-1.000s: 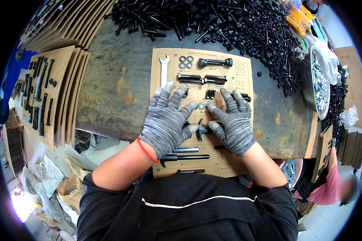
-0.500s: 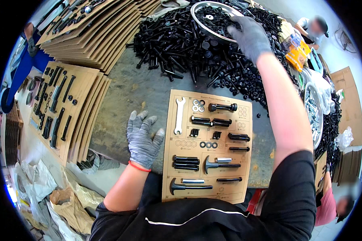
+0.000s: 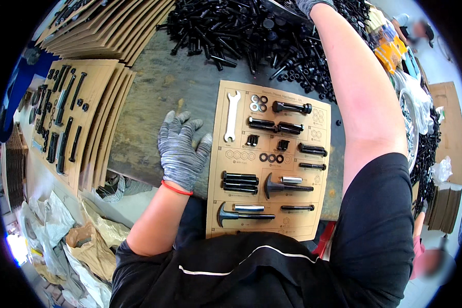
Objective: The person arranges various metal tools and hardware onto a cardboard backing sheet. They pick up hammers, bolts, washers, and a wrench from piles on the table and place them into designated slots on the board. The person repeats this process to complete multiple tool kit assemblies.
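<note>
My left hand [image 3: 182,149], in a grey knit glove, lies flat on the dark tabletop with its fingers apart and nothing in them. Just right of it is a brown cardboard sheet [image 3: 228,203] with hardware fixed in printed sections. On it are an open-ended wrench [image 3: 233,117], washers [image 3: 258,103], several black bolts [image 3: 291,107], two T-shaped handles [image 3: 292,188] and short silver tubes [image 3: 248,208]. My right arm reaches far forward. My right hand [image 3: 317,6], gloved too, is cut off by the upper edge beside a metal rim [image 3: 287,11]; its fingers are mostly out of sight.
A big heap of black bolts and nuts [image 3: 251,43] covers the far side. At left stand stacked cardboard sheets [image 3: 95,108] with hardware. A round bin of silver bolts [image 3: 409,128] and an orange bag [image 3: 388,54] are at right. Other people [image 3: 418,31] work beyond.
My right hand has reached farther forward, partly leaving the picture. The whole view has shifted, so the sheet and heap sit higher. My left hand still rests on the table.
</note>
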Tool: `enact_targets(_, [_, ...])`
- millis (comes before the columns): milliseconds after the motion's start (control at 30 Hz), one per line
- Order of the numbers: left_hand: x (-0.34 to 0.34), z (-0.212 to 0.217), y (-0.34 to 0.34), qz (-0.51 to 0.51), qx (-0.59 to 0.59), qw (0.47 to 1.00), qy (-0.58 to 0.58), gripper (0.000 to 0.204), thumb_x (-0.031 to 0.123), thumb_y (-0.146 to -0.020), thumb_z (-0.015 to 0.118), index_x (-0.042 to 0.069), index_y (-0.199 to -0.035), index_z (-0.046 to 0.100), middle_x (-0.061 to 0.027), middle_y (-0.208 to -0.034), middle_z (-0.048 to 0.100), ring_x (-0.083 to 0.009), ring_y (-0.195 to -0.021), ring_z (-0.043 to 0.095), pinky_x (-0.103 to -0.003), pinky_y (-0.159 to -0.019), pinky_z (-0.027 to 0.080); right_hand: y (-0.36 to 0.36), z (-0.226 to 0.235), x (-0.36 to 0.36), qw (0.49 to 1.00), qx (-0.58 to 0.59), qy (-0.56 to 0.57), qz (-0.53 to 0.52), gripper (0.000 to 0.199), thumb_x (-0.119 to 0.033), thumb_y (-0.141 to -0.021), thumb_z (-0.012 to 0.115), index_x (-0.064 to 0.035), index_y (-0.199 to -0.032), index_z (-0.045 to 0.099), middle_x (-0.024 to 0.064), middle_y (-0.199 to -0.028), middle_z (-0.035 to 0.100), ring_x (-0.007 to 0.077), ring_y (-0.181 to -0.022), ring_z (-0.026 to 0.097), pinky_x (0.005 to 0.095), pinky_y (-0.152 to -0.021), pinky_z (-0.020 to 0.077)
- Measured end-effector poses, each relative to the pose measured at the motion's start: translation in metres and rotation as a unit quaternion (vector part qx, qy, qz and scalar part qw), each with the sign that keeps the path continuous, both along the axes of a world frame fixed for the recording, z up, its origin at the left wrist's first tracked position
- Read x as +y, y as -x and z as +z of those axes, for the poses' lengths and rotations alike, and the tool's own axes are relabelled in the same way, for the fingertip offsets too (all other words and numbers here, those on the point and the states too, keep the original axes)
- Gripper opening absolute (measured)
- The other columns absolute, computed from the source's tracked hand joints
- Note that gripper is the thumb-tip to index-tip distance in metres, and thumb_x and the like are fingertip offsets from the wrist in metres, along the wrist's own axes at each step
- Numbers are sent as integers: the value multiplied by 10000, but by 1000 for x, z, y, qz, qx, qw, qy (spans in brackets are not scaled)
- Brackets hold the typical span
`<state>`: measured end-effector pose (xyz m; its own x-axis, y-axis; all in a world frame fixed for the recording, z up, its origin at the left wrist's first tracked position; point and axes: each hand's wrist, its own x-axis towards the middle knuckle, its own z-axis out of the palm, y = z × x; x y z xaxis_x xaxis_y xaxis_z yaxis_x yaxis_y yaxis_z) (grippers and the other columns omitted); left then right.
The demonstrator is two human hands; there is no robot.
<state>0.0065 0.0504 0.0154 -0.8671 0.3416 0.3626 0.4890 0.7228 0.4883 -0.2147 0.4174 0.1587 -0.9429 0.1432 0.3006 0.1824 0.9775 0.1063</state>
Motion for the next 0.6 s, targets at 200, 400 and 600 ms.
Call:
enact_targets(200, [2, -1, 1, -11, 5, 1000, -12, 300, 162, -743, 758, 68, -1016, 679, -149, -1188, 592, -381, -1243, 451, -470, -1046, 361, -133, 6, -29, 917, 118, 380, -4, 288, -237, -823, 718, -84, -1068, 715, 144, -941, 731, 262, -835, 689, 387, -808, 520])
enact_targets(400, [2, -7, -1, -2, 28, 1000, 10, 299, 187, -722, 775, 76, -986, 689, -142, -1162, 607, -385, -1215, 477, -478, -1027, 384, -307, -56, -86, 899, -381, 214, 9, 155, -240, -852, 652, -129, -937, 720, 88, -892, 699, 278, -847, 672, 379, -801, 534])
enact_targets(600, [4, -4, 0, -18, 23, 999, 32, 263, 183, -785, 727, 56, -1013, 691, -153, -1157, 622, -371, -1217, 480, -468, -1071, 344, -356, -89, -101, 931, -264, 240, -73, 274, -293, -888, 625, -119, -1095, 664, 145, -961, 689, 315, -911, 660, 411, -828, 523])
